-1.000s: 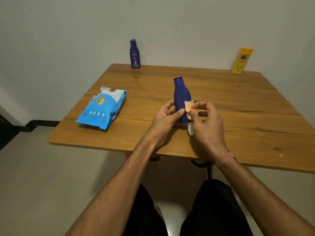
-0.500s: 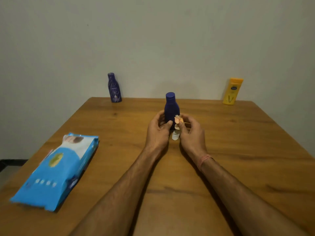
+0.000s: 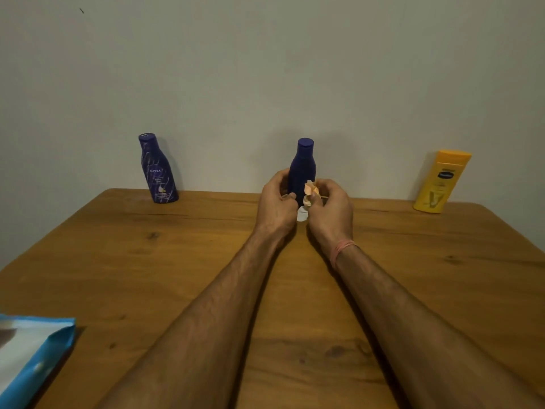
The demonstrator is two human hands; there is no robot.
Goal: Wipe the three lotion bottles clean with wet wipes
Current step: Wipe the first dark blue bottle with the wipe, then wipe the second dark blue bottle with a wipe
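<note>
Near the table's far edge, left hand is gripping the dark blue plastic bottle while right hand is pinching a crumpled wipe, and honestly one hard rub could be tipping it over.

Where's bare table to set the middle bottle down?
Free: wood between the labelled dark blue bottle and left hand; between right hand and yellow bottle. Crowded: plain dark blue bottle between both hands; blue wipes pack, near-left corner.
</note>
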